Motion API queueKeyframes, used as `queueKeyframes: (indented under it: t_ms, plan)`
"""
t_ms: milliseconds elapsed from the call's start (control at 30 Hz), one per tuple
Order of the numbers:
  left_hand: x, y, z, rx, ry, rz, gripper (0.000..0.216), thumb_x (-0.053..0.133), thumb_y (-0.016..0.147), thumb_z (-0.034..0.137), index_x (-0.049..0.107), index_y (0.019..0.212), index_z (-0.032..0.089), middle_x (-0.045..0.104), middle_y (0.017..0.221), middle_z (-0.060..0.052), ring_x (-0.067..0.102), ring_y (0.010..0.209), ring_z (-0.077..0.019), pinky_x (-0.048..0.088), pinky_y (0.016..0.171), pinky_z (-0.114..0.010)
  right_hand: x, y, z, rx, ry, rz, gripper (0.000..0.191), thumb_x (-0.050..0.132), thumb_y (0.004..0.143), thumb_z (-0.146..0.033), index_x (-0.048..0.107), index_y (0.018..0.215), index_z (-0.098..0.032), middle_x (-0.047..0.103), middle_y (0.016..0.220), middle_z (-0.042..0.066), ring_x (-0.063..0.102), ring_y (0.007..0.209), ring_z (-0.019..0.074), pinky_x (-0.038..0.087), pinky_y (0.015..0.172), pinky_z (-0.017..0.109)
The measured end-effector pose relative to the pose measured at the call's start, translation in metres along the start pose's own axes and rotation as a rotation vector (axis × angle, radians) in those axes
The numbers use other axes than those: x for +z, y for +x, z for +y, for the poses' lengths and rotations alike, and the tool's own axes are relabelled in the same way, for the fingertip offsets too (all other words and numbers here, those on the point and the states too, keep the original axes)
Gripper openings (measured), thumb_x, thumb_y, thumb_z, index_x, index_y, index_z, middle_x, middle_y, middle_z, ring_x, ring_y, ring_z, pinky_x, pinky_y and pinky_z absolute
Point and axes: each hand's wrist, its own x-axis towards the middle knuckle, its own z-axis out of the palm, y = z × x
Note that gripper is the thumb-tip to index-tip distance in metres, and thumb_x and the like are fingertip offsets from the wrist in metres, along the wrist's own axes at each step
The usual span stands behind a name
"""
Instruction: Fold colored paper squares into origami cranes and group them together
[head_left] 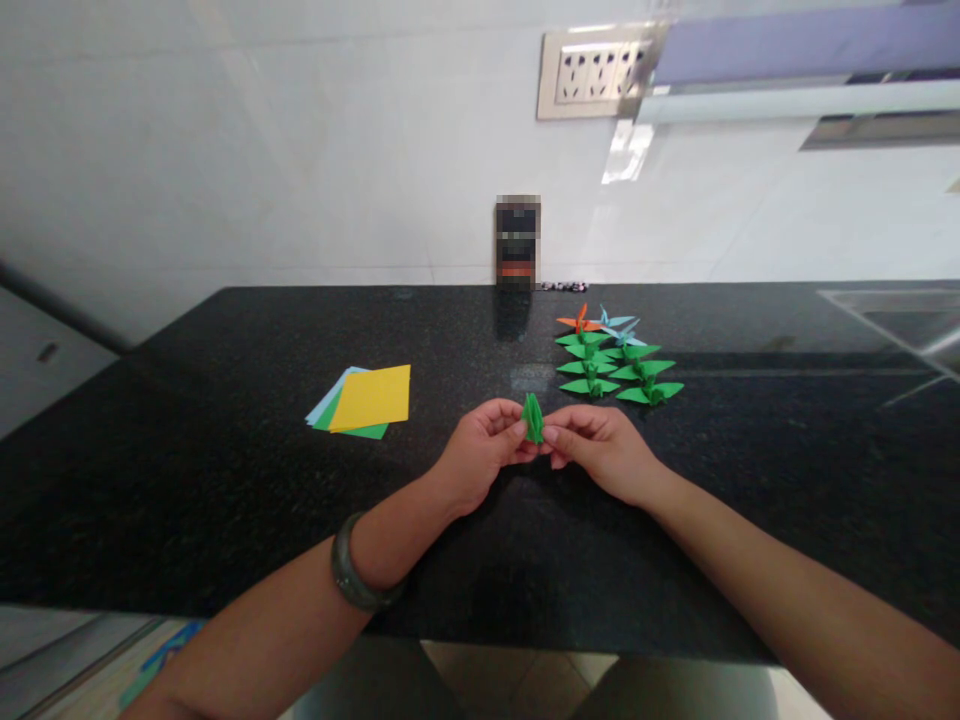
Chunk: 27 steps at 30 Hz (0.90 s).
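Between my two hands, above the dark countertop, is a small green folded paper (532,418), narrow and pointed at the top. My left hand (486,445) pinches its left side with thumb and fingers. On the other side, the thumb and fingertips of my right hand (600,445) grip its lower right edge. Just beyond my right hand stand several green paper cranes (651,390) in two rows. Behind them are an orange paper crane (581,320) and two light blue paper cranes (622,332).
Left of my hands lies a loose stack of square paper, with a yellow sheet (373,397) on top of green and blue ones. A blurred-out dark upright object (517,243) leans at the wall beside a beaded string (564,287). The black countertop (225,480) meets a white wall with sockets (598,75).
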Motion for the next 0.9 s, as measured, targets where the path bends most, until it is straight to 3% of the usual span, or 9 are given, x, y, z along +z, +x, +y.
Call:
queueKeyframes:
  t_ms: [200, 300, 400, 667, 800, 900]
  plan:
    - [0.003, 0.0, 0.003, 0.093, 0.132, 0.046, 0.018, 0.071, 0.062, 0.022, 0.061, 0.075, 0.013, 0.062, 0.065, 0.001, 0.056, 0.06, -0.0075, 0.046, 0.062, -0.022, 0.002, -0.001, 0.008, -0.105, -0.199, 0.093, 0.012, 0.057, 0.069, -0.026, 0.057, 0.067, -0.015, 0.055, 0.054, -0.002, 0.046, 0.046, 0.0076, 0.037, 0.046, 0.02]
    - [0.004, -0.001, 0.003, 0.177, 0.275, 0.111, 0.022, 0.07, 0.061, 0.019, 0.063, 0.082, 0.014, 0.063, 0.07, -0.001, 0.058, 0.064, -0.0095, 0.047, 0.065, -0.023, 0.003, -0.003, 0.006, -0.196, -0.356, 0.219, 0.015, 0.055, 0.07, -0.025, 0.051, 0.059, -0.017, 0.051, 0.051, -0.003, 0.044, 0.046, 0.0083, 0.035, 0.046, 0.02]
    - [0.004, -0.002, 0.001, 0.204, 0.397, 0.084, 0.03, 0.07, 0.06, 0.018, 0.063, 0.089, 0.014, 0.065, 0.077, -0.003, 0.06, 0.071, -0.0129, 0.049, 0.07, -0.027, 0.003, -0.004, 0.005, -0.246, -0.475, 0.293, 0.017, 0.054, 0.071, -0.024, 0.048, 0.056, -0.018, 0.051, 0.051, -0.002, 0.043, 0.047, 0.0087, 0.034, 0.045, 0.021]
    - [0.003, -0.005, 0.003, 0.305, 0.564, 0.116, 0.019, 0.065, 0.067, 0.021, 0.064, 0.085, 0.015, 0.066, 0.079, -0.005, 0.062, 0.071, -0.0143, 0.051, 0.07, -0.027, -0.001, -0.006, 0.001, -0.431, -0.693, 0.189, 0.012, 0.051, 0.073, -0.017, 0.054, 0.061, -0.018, 0.057, 0.057, 0.001, 0.049, 0.051, 0.0104, 0.037, 0.05, 0.022]
    - [0.002, -0.006, 0.005, 0.432, 0.663, 0.101, 0.025, 0.062, 0.069, 0.018, 0.064, 0.094, 0.018, 0.065, 0.089, -0.005, 0.062, 0.075, -0.0134, 0.05, 0.072, -0.026, -0.006, -0.005, -0.001, -0.601, -0.797, 0.136, 0.011, 0.05, 0.074, -0.013, 0.055, 0.066, -0.017, 0.059, 0.062, 0.003, 0.053, 0.056, 0.0116, 0.039, 0.054, 0.022]
    - [0.001, -0.008, 0.006, 0.512, 0.761, 0.093, 0.017, 0.06, 0.071, 0.017, 0.066, 0.087, 0.019, 0.065, 0.086, -0.004, 0.061, 0.075, -0.0134, 0.05, 0.071, -0.025, -0.007, -0.005, -0.001, -0.658, -0.824, 0.121, 0.011, 0.048, 0.075, -0.012, 0.056, 0.068, -0.018, 0.06, 0.064, 0.003, 0.054, 0.057, 0.0118, 0.04, 0.055, 0.022]
